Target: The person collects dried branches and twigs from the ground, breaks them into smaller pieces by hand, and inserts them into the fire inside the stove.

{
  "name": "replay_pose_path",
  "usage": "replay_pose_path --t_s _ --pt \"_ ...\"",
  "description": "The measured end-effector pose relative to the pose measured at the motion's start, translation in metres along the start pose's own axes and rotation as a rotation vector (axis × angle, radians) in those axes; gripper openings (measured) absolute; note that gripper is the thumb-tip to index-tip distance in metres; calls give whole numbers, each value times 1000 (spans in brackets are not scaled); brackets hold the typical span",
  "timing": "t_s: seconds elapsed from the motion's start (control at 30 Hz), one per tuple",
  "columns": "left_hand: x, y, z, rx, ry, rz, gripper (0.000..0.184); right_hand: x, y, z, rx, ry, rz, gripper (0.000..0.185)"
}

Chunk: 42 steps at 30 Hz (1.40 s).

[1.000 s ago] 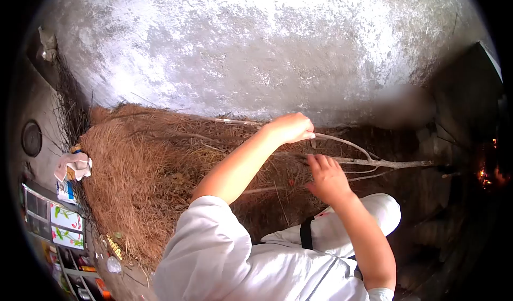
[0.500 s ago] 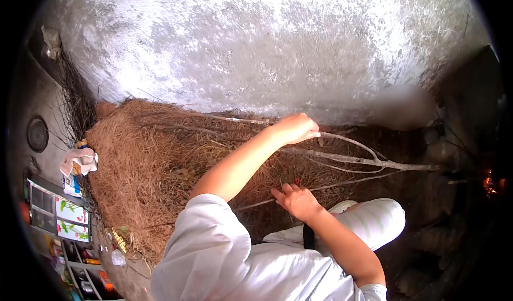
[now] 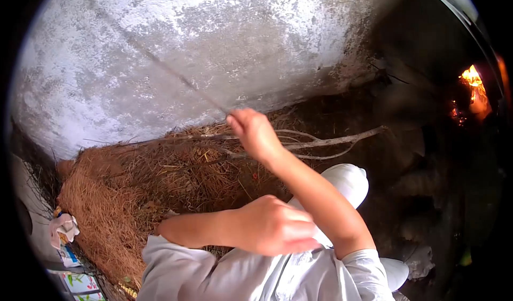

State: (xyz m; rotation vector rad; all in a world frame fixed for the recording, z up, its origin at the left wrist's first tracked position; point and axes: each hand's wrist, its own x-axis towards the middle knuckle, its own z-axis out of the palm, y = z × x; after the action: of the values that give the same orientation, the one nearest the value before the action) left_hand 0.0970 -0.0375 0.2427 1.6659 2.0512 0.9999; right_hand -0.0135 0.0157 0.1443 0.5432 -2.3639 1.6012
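Head view: right hand (image 3: 233,116) shut round a thin stick (image 3: 186,82); left hand (image 3: 280,229) blurred, cannot tell its opening or hold; packet (image 3: 68,256) print illegible.

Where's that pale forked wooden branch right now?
The pale forked branch lies right of centre in the head view, its forks passing under the right forearm, its stem pointing toward the orange fire.

No readable lettering or numbers show anywhere.

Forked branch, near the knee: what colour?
The forked branch is pale grey-brown, showing best in the head view, the only one.
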Motion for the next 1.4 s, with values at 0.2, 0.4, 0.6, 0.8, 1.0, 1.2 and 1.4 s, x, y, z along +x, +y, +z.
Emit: replay_pose_path --t_s 0.2,0.4,0.6,0.8,1.0,1.2,1.4 --pt "-112 -151 80 -1124 636 -1220 53 17 -31 -58 367 127 143 23" --pt "-121 -234 98 -1260 1504 -888 83 9 -23 -114 485 331 101 26" --pt "-127 -283 109 -1466 1679 -852 35 -15 6 -174 608 535 124 25" --pt "-122 -299 116 -1344 1791 -844 37 -39 47 -228 494 703 155 23" --pt "-124 -323 134 -1334 1764 -935 34 -86 91 -261 615 815 194 24" --pt "-163 -391 173 -1251 1675 -982 49 -81 72 -255 567 697 145 34" --pt "-155 -390 171 -1245 1731 -1149 39 -69 57 -249 509 583 25 40"
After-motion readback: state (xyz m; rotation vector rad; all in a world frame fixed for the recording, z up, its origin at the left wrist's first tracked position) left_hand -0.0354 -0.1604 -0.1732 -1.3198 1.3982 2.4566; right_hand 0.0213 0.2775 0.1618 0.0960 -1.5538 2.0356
